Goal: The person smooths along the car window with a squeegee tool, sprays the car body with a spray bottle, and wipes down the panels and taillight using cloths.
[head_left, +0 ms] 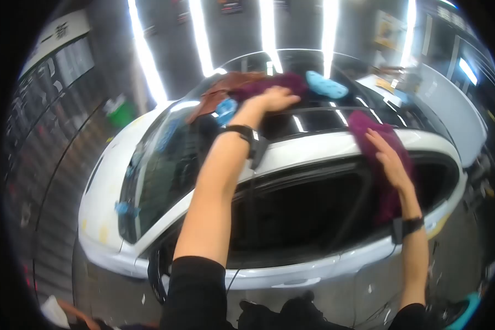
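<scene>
Reaching across the dark roof (313, 117) of a white car (308, 144), my left hand (279, 99) lies at the near edge of a bunched maroon cloth (283, 82). Its fingers look extended, though slightly blurred. A second maroon cloth (371, 124) drapes over the roof edge and down the dark side window. My right hand (388, 157) rests flat against this draped cloth, fingers stretched out. Beside the bunched cloth are a brown cloth (217, 91), a crumpled blue item (226, 111) and a light blue pad-like item (326, 84).
The car's rear hatch (451, 110) is raised at the right. A side mirror (159, 272) sticks out near my left arm. Past the hood stands a green bin (121, 114). Another person's arm (77, 314) shows at the bottom left. Bright light strips line the back wall.
</scene>
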Demonstrator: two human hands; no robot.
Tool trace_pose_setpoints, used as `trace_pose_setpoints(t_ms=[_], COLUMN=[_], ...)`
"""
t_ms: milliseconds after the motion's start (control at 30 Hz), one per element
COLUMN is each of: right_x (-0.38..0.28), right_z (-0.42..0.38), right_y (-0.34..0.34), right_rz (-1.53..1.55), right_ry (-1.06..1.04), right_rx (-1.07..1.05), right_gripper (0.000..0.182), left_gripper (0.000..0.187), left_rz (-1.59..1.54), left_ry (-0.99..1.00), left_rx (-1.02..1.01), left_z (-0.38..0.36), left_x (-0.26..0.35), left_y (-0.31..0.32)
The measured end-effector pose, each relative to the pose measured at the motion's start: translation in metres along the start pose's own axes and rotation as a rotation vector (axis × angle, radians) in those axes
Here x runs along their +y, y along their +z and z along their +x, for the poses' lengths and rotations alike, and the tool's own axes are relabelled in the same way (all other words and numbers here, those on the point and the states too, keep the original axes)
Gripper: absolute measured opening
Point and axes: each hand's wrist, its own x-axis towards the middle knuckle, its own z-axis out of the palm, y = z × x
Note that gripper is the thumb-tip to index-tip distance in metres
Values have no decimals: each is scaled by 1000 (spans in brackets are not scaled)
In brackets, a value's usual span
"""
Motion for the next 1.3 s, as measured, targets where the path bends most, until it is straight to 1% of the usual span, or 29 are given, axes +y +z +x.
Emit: trace_pose_setpoints(t_ms=[33, 67, 100, 133, 167, 200, 233, 267, 300, 333, 367, 433, 500, 533, 567, 633, 700, 733, 767, 833, 900, 967, 1000, 1033, 1100, 1167, 1200, 1233, 1300], right_x=[7, -10, -3, 5, 10, 20, 31, 33, 32, 33, 29, 16, -26, -49, -73, -117, -165, -196, -225, -284, -333, -374, -394, -408, -434, -458, -470, -484, -509], right_z=[-4, 1, 2, 1, 2, 2, 6, 7, 9, 9, 12, 24, 42, 46, 53, 67, 83, 90, 94, 110, 119, 122, 115, 112, 109, 108, 108, 109, 111], right_y=[-18, -26, -29, -30, -25, -22, -17, -11, -3, 7, 15, 35, 56, 69, 86, 132, 178, 197, 216, 257, 294, 334, 346, 369, 410, 450, 470, 491, 535], right_rz=[132, 7, -136, -256, -364, -410, -439, -464, -479, -487, -491, -508, -512, -478, -484, -487, -493, -484, -492, -420, -373, -378, -351, -311, -315, -294, -262, -274, -136], right_ry=[-5, 106, 32, 14, -12, -16, -41, -46, -21, 1, -28, -69, -102, -152, -196, -283, -353, -389, -411, -527, -594, -711, -751, -838, -883, -928, -966, -963, -1046], right_rx=[-90, -161, -182, -128, -91, -32, 17, 82, 139, 201, 248, 250, 160, 118, 131, 111, 69, 15, -24, -161, -295, -388, -455, -478, -526, -581, -618, -628, -707], right_gripper=[56, 58, 60, 60, 60, 61, 62, 63, 61, 59, 56, 55, 56, 56, 57, 60, 61, 61, 62, 60, 58, 56, 56, 56, 54, 53, 51, 51, 47], left_gripper=[60, 61, 63, 63, 63, 64, 60, 53, 48, 50, 50, 42, 33, 30, 27, 18, 19, 20, 20, 25, 23, 22, 26, 30, 43, 57, 63, 61, 59], left_rz=[-67, -101, -132, -124, -118, -116, -145, -228, -289, -143, -89, -300, -741, -774, -804, -716, -659, -626, -554, -412, -262, -217, -187, -147, -195, -310, -308, -335, -358], left_ry=[-30, -22, -29, -7, 89, 157, 202, 308, 446, 380, 453, 416, 166, 106, 34, -8, -35, -61, -99, -260, -456, -706, -825, -954, -1036, -1019, -1024, -1030, -1024], left_rx=[-32, -11, 21, 13, 27, 49, 122, 164, 158, 154, 140, 134, 179, 218, 265, 412, 522, 611, 656, 766, 869, 854, 831, 802, 728, 795, 778, 794, 791], left_z=[8, 20, 36, 35, 24, -7, -50, -94, -135, -200, -240, -314, -366, -386, -403, -427, -451, -466, -483, -527, -579, -634, -658, -677, -706, -714, -715, -715, -717], left_x=[-12, -38, -53, -34, -23, -10, 20, 36, 43, 73, 76, 77, 76, 77, 78, 76, 65, 56, 47, 22, -2, -20, -22, -30, -39, -41, -43, -43, -42], left_y=[-8, 0, 8, 3, 1, -6, -9, -2, 12, 10, 28, 55, 113, 136, 155, 169, 170, 167, 163, 155, 159, 160, 164, 177, 196, 206, 207, 204, 205])
